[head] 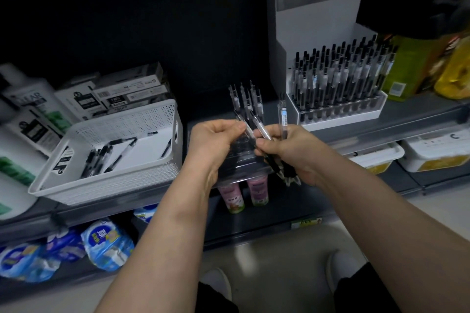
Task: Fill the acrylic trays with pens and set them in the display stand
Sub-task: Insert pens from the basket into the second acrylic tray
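Note:
My left hand point(216, 140) grips a clear acrylic tray point(240, 160) in front of the shelf, with several black pens point(245, 99) standing upright in its far rows. Beside it, my right hand point(287, 150) holds a bundle of pens point(283, 119) in its fist and pinches one pen at the tray's top with thumb and forefinger. The white display stand point(300, 40) stands on the shelf at the right, with a tray full of black pens point(340, 76) in it. Loose pens point(109, 152) lie in the white perforated basket point(142, 119) at the left.
Boxed stationery point(122, 94) sits stacked behind the basket, and white bottles point(23, 119) stand at far left. Yellow-green bottles point(417, 63) are right of the stand. On lower shelves are pink cups point(244, 193), blue packets point(101, 241) and white tubs point(432, 150).

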